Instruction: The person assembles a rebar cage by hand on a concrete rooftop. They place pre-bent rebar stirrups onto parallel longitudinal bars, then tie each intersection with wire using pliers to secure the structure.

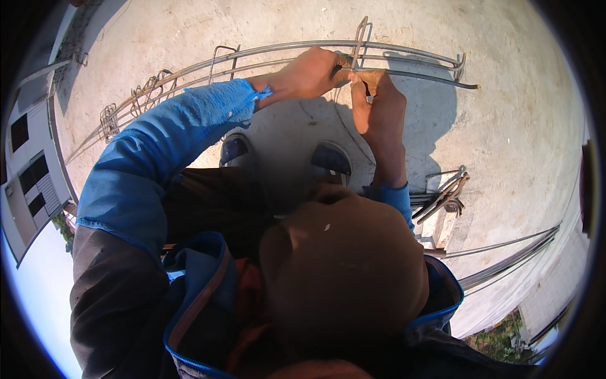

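Note:
Several long steel rebars [271, 48] run side by side across the top of the view, bent slightly by the lens. A rectangular wire stirrup [361, 38] stands across them where my hands meet. My left hand [310, 72] closes around the bars just left of this stirrup, its fingertips partly hidden. From the right, my right hand [382, 104] bends in with thumb and forefinger pinched at the stirrup's lower end; what lies in the pinch is too small to tell. Another stirrup [213, 63] hangs on the bars left of my left hand.
More stirrups [148, 91] bunch toward the bars' far-left end. At right lie a small pile of bent steel pieces [449, 196] and a bundle of long rods [511, 258]. My shoes [331, 156] stand on the concrete floor [505, 132] below the bars.

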Available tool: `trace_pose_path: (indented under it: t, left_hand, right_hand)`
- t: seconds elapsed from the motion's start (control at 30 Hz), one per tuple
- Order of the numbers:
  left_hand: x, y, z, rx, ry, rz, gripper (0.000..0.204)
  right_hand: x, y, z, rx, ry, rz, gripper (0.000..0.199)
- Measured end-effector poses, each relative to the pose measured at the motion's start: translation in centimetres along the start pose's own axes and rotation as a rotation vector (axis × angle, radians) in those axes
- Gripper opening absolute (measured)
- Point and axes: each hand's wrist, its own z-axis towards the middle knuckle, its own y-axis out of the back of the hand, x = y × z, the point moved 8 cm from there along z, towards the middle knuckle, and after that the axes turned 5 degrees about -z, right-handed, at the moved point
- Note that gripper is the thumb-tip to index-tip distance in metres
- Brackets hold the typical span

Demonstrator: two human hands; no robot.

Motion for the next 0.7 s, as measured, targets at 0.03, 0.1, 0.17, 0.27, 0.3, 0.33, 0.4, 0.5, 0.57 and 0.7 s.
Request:
trace_pose_path:
  t: [0.03, 0.1, 0.17, 0.27, 0.3, 0.33, 0.4, 0.5, 0.57, 0.7]
  left_hand:
    - [-0.3, 0.0, 0.1, -0.003, -0.011, 0.018, 0.042]
    - [-0.8, 0.0, 0.1, -0.010, -0.030, 0.057, 0.041]
    - [-1.0, 0.0, 0.1, -0.024, -0.032, 0.076, 0.040]
    - [-0.6, 0.3, -0.3, -0.060, -0.033, 0.077, 0.041]
    - [-0.6, 0.3, -0.1, -0.070, -0.060, 0.070, 0.042]
    - [-0.5, 0.3, 0.1, -0.082, -0.086, 0.064, 0.042]
    - [-0.5, 0.2, 0.2, -0.074, -0.067, 0.060, 0.041]
    - [-1.1, 0.2, 0.8, -0.051, -0.070, 0.023, 0.039]
    - [0.0, 0.3, 0.6, -0.051, -0.051, -0.009, 0.038]
    - [-0.4, 0.0, 0.4, -0.010, -0.087, 0.005, 0.038]
  right_hand:
    - [-0.3, -0.1, -0.8, -0.035, -0.009, -0.025, 0.010]
    - [-1.2, -0.3, -1.4, -0.067, -0.085, -0.035, 0.011]
    - [-1.8, -0.4, -1.3, -0.065, -0.145, -0.050, 0.013]
    - [-0.9, -0.6, 0.5, 0.002, -0.150, -0.159, 0.015]
    - [-0.9, -0.7, 1.3, 0.028, -0.118, -0.259, 0.016]
    - [-0.8, -0.8, 1.8, 0.054, -0.084, -0.357, 0.017]
    - [-0.5, -0.9, 1.8, 0.169, -0.109, -0.499, 0.017]
    - [-1.2, -0.1, 0.2, 0.204, -0.130, -0.369, 0.017]
    - [-2.6, -1.3, -1.1, 0.189, -0.162, -0.165, 0.018]
    - [-5.2, -2.8, -3.6, 0.178, -0.352, 0.116, 0.022]
